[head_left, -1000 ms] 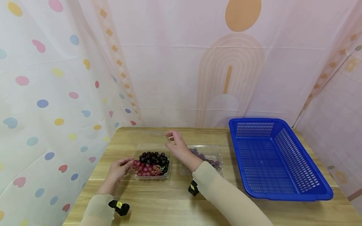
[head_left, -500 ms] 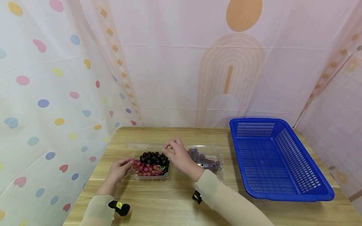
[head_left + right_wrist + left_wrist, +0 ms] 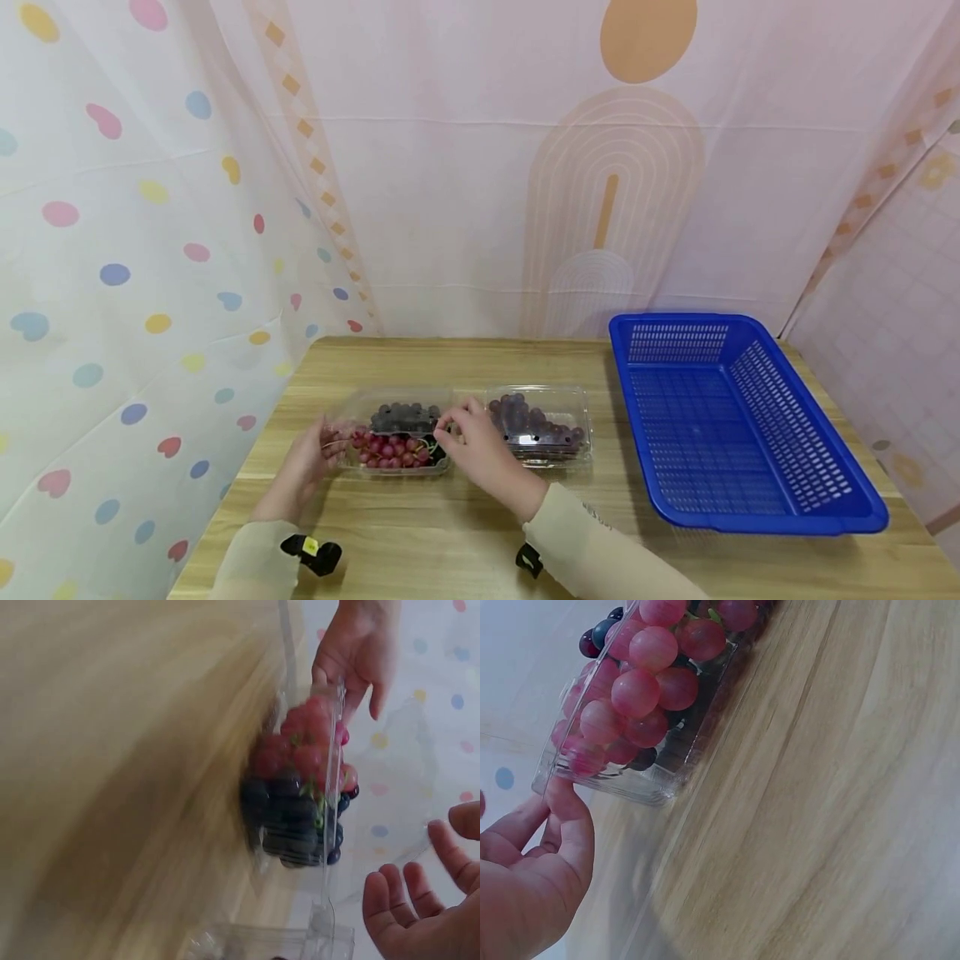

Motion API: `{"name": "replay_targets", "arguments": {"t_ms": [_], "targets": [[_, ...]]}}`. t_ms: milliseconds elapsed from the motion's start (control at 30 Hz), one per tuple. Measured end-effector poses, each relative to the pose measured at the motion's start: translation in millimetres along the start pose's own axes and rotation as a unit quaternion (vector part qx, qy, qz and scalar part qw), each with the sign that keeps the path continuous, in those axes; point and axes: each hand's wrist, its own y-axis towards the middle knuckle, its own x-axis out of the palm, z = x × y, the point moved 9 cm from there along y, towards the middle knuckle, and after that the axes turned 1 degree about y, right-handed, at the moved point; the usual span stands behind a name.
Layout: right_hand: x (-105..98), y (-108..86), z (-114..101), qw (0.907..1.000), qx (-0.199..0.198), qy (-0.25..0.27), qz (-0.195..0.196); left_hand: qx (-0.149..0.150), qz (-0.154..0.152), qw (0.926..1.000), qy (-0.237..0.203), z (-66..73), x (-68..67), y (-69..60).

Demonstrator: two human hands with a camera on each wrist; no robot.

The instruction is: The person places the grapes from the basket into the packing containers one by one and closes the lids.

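Observation:
A clear plastic clamshell box (image 3: 397, 472) stands on the left half of the table, holding red grapes (image 3: 388, 450) in front and dark grapes (image 3: 405, 418) behind. Its clear lid (image 3: 375, 398) is tilted over the dark grapes, blurred by movement. At the box's left rim, my left hand (image 3: 303, 461) pinches the edge; the left wrist view shows those fingers (image 3: 571, 814) against the rim below the red grapes (image 3: 636, 693). My right hand (image 3: 483, 454) pinches the lid's right edge between thumb and index finger, its other fingers loosely bent in the right wrist view.
Just right of my right hand stands a second clear clamshell box (image 3: 587, 408) with purple grapes (image 3: 528, 419), its lid down. A large blue plastic basket (image 3: 633, 450) occupies the table's right side. Patterned curtains (image 3: 450, 167) hang behind and beside the wooden table (image 3: 420, 542).
My right hand has come down and toward me with the lid, which has swung from nearly upright to over the dark grapes. My left hand stays at the box's left side.

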Motion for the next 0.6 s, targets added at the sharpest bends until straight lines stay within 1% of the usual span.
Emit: {"name": "replay_targets", "arguments": {"t_ms": [67,133,233,300,367,467,600], "targets": [[4,-4.8,3,0.9998,0.013,-0.011,-0.006,-0.004,-0.016,0.9998,-0.014,1.1,1.6,-1.7],[8,-8.6,6,0.9992,0.026,-0.031,-0.009,-0.003,-0.029,0.9995,-0.005,2.9,3.1,-3.0],[12,-13.2,10,0.9972,0.045,-0.058,-0.014,0.002,-0.031,0.9994,0.013,3.5,3.0,-4.1],[13,-16.0,11,0.996,0.052,-0.072,-0.012,0.002,-0.024,0.9992,0.031,3.2,2.2,-4.7],[15,-18.5,12,0.996,0.054,-0.069,-0.013,0.002,-0.019,0.9988,0.044,3.2,2.2,-5.5],[18,-21.3,14,0.9974,0.055,-0.046,-0.012,0.004,-0.011,0.997,0.077,3.4,2.0,-6.4],[19,-23.4,15,0.9984,0.05,-0.026,0.0,0.01,-0.001,0.9961,0.088,4.9,1.9,-7.4]]}}
